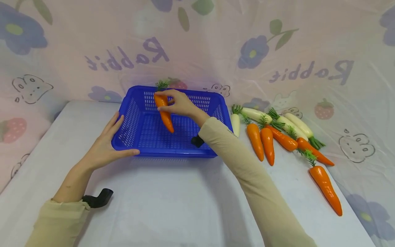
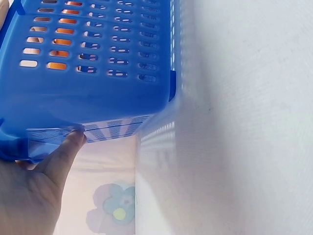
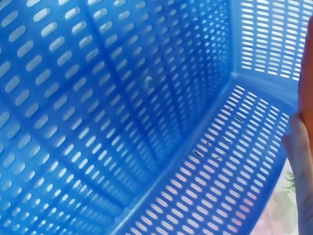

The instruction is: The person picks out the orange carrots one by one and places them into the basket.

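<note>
My right hand [image 1: 180, 103] pinches an orange carrot [image 1: 167, 118] with a green leafy top over the blue plastic basket [image 1: 177, 153]. The carrot hangs tilted, its tip pointing down into the basket. In the right wrist view, the carrot [image 3: 307, 83] and part of the hand [image 3: 301, 156] show at the right edge, beside the perforated basket wall [image 3: 88, 98]. Fingers spread, my left hand [image 1: 103, 145] rests on the basket's near left corner, thumb along the front rim. From the left wrist, a finger of that hand [image 2: 36, 191] touches the basket's outer side [image 2: 98, 105].
Right of the basket lie several more carrots [image 1: 268, 144] and several white radishes [image 1: 291, 127]. One carrot [image 1: 325, 188] sits apart, nearer the table's right edge. A patterned curtain [image 1: 197, 44] hangs behind the white table [image 1: 172, 202]. Each wrist carries a black mount [image 1: 100, 199].
</note>
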